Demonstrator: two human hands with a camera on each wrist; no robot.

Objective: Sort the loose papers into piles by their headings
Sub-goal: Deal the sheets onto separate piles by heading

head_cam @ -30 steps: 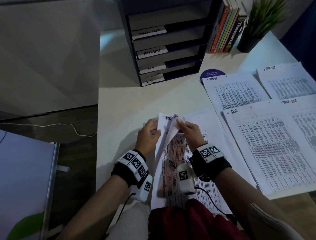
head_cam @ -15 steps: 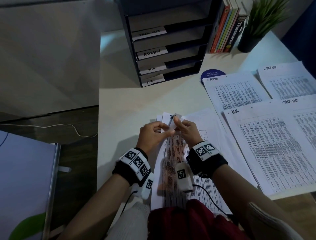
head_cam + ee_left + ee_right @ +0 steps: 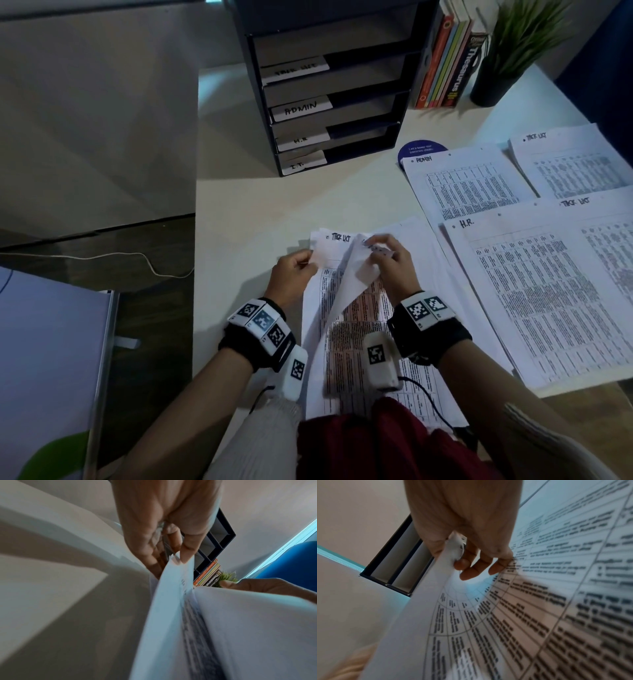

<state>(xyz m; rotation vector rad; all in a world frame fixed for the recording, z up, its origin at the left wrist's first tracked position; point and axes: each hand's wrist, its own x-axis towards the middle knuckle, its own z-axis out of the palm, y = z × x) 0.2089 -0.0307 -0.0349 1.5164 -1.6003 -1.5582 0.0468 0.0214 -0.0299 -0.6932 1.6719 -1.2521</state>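
a stack of loose papers (image 3: 346,342) is seen lying on the white desk (image 3: 246,212), in front of the black letter tray (image 3: 329,89) and nearer the person. its visible sheet is headed "task list". the left hand (image 3: 291,274) is curled round the stack's upper left corner, which is pinched between thumb and fingers; in the left wrist view the thumb (image 3: 188,547) is pressed onto the paper's edge. the top sheet (image 3: 352,274) is held by the right hand (image 3: 390,260), its corner pinched and peeled up and over toward the right, so that the printed table beneath is shown. in the right wrist view the sheet's corner is gripped between thumb and forefinger, with the other fingers (image 3: 476,568) loosely bent behind it.

to the right of the stack, sorted papers are laid flat: an "h.r." pile (image 3: 534,301) just beside it, an "admin" pile (image 3: 469,185) beyond that, toward the tray, and two "task list" piles (image 3: 575,161) farther right, one overlapped by the h.r. pile's edge. a blue round card (image 3: 421,149) is partly covered by the admin pile. the tray's shelves are labelled task list, admin, h.r. and i.t. books (image 3: 448,65) and a potted plant (image 3: 507,58) are stood to the right of the tray.
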